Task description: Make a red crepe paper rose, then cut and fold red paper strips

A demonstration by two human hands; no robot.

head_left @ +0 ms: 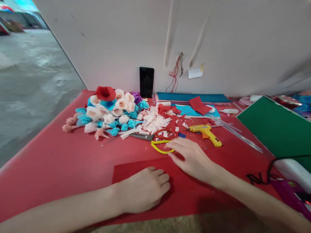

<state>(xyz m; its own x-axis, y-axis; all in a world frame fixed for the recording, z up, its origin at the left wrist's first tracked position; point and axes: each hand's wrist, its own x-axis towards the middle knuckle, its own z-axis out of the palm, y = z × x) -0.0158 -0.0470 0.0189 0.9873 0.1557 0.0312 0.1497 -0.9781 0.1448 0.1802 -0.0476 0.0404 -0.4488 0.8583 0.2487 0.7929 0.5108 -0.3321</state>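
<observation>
My left hand (pixel 145 190) rests palm down, fingers curled in, on a dark red sheet (pixel 126 171) near the table's front edge; whatever may lie under the fingers is hidden. My right hand (pixel 188 155) reaches to the scissors (pixel 142 137), its fingers apart at the yellow handle loop. The scissors lie with blades pointing left and have one orange-red and one yellow loop. Behind them is a pile of cut white and red paper scraps (pixel 155 120). A yellow glue gun (pixel 206 132) lies just beyond my right hand.
Paper flowers (pixel 116 108) in white, blue, red and purple fill the back left of the red table (pixel 60 155). A black phone (pixel 146 82) leans on the wall. Clear sticks (pixel 235 133), a green board (pixel 277 129) and a black cable (pixel 268 170) lie right.
</observation>
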